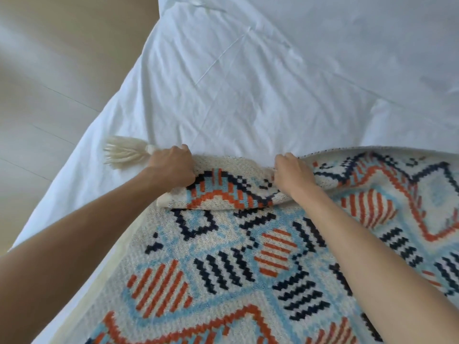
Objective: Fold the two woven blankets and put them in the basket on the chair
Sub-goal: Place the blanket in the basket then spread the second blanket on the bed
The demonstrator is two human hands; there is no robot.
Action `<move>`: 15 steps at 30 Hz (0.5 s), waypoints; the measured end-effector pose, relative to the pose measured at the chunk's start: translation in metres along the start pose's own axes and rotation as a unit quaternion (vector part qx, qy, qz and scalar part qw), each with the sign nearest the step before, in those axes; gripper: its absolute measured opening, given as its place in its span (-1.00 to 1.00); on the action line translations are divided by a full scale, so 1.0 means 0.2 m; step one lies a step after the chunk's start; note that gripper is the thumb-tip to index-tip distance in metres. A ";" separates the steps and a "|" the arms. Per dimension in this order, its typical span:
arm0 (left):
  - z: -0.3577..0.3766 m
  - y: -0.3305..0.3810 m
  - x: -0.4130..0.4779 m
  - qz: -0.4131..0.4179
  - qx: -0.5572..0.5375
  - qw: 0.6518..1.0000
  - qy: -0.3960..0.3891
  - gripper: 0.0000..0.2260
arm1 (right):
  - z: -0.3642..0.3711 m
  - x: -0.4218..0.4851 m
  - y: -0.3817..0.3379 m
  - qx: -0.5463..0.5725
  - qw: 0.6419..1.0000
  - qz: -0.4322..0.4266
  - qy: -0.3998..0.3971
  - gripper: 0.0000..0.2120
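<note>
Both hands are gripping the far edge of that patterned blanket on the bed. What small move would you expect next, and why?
Probably drawing that edge toward the person to lay it over the rest. The left hand and right hand both pinch the woven blanket at its far edge, near the cream tassel, and that edge is already curled back over the pattern, while the rest lies flat on the white sheet.

Woven blanket point(223, 269) runs off bottom and right edges; full extent unseen. Fingers point(185, 181) of left hand point(171, 167) curled under the fold, tips hidden. Floor point(49, 70) blurred. Both forearms cut off.
</note>
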State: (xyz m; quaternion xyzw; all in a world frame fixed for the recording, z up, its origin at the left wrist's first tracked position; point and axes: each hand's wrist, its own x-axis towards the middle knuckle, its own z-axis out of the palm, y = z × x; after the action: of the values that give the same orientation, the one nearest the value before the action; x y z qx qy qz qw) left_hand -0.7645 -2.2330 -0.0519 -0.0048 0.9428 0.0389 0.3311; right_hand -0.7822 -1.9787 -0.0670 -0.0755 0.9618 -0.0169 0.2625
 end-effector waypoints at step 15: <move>-0.53 0.06 0.50 0.004 -0.202 0.955 0.215 -0.26 | -0.45 0.32 0.09 0.218 0.956 0.010 0.197 -0.48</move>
State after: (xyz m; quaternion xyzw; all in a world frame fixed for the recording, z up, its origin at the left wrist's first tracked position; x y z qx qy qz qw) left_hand -0.9101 -2.2285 -0.0309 -0.0760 0.9641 0.2282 0.1122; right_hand -0.8860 -1.9720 -0.0224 -0.0020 0.9682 -0.2377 0.0777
